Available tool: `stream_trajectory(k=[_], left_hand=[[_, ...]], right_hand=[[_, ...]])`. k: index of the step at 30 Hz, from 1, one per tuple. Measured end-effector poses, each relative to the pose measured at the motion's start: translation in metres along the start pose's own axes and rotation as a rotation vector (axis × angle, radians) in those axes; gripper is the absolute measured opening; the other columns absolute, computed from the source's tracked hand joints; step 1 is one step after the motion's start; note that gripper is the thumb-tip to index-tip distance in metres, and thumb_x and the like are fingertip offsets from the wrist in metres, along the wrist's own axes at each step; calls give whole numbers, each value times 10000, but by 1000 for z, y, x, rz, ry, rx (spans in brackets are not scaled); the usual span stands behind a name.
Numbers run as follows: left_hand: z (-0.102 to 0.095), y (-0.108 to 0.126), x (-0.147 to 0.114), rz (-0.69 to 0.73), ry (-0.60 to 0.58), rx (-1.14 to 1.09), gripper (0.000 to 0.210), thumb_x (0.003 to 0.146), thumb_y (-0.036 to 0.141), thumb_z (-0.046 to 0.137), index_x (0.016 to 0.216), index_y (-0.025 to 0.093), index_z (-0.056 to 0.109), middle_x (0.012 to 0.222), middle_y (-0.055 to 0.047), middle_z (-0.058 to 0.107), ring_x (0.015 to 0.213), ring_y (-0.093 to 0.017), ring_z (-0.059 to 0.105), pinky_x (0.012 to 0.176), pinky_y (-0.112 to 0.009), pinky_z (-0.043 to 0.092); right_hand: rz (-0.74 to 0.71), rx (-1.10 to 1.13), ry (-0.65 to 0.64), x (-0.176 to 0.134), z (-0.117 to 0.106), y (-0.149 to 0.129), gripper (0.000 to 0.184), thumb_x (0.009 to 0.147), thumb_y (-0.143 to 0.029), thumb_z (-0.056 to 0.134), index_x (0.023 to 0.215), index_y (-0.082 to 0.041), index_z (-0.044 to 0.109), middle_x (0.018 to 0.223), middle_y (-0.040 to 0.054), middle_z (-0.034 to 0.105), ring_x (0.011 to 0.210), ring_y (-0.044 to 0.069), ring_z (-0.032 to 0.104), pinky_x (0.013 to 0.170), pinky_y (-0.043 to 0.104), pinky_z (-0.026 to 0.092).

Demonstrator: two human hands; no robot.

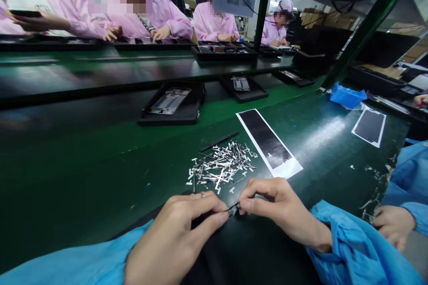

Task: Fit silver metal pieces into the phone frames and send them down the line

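Between my two hands, near the table's front edge, is a thin black strip [233, 207] with a small pale piece beside it. My left hand [187, 218] pinches its left end between thumb and forefinger. The fingertips of my right hand [270, 202] are closed on the other end. Just beyond my hands lies a loose pile of small black-and-silver strips [222, 164], many with white tabs. A black pen-like tool [219, 141] rests along the pile's far side. To the right of the pile is a white-edged sheet [267, 140] covered with rows of black strips.
Shallow black trays [187, 118] with phone-frame parts sit on the green table beyond. A blue bin [347, 95] and a second dark sheet [369, 125] are at the right. A co-worker's hand [394, 227] is close at my right. People in pink work across the bench.
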State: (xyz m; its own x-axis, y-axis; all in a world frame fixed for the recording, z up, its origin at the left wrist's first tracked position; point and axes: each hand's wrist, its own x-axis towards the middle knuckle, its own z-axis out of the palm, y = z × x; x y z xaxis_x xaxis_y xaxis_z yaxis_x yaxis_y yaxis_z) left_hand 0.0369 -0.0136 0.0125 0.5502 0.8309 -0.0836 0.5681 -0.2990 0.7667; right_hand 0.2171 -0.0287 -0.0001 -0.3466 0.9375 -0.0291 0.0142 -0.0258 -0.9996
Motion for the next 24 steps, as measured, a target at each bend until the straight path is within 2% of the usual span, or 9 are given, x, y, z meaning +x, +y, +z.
stream_trajectory(k=[5, 10, 15, 20, 22, 24], left_hand=[[5, 3, 2, 49, 59, -66, 199, 757, 296, 450, 665, 230, 613, 660, 54, 607, 647, -100, 561, 589, -172, 399], [3, 6, 1, 77, 89, -70, 239, 781, 284, 416, 639, 227, 599, 651, 52, 599, 623, -96, 554, 573, -176, 396], [1, 11, -1, 76, 97, -151, 233, 775, 261, 438, 623, 250, 614, 641, 74, 604, 618, -80, 556, 589, -158, 394], [-7, 23, -1, 0, -10, -303, 204, 719, 253, 487, 554, 214, 601, 557, 73, 575, 528, -57, 512, 514, -117, 375], [-15, 26, -4, -52, -47, -347, 172, 699, 248, 513, 554, 203, 593, 532, 73, 551, 513, -52, 492, 484, -99, 367], [-25, 23, -14, -43, -9, -318, 160, 692, 264, 535, 553, 205, 589, 534, 73, 552, 509, -53, 495, 467, -90, 368]], right_hand=[[42, 90, -24, -1, 3, 5, 87, 733, -153, 570, 654, -140, 605, 631, -18, 556, 615, 84, 485, 612, 205, 373], [103, 281, -96, 1, 2, 8, 111, 737, -208, 566, 699, -114, 609, 638, 29, 591, 579, 103, 518, 599, 239, 408], [117, 364, -154, 3, 2, 7, 123, 739, -204, 546, 695, -101, 597, 636, 43, 591, 561, 100, 524, 609, 246, 411], [58, 296, -139, 0, 9, 4, 142, 759, -237, 530, 685, -120, 564, 597, 13, 552, 555, 105, 509, 579, 242, 406], [15, 227, -88, -4, 10, 2, 143, 782, -244, 531, 692, -136, 558, 623, -2, 535, 596, 100, 495, 594, 223, 387], [-33, 66, -2, -11, 7, 2, 127, 808, -237, 526, 715, -155, 556, 676, -11, 524, 654, 96, 481, 622, 205, 360]])
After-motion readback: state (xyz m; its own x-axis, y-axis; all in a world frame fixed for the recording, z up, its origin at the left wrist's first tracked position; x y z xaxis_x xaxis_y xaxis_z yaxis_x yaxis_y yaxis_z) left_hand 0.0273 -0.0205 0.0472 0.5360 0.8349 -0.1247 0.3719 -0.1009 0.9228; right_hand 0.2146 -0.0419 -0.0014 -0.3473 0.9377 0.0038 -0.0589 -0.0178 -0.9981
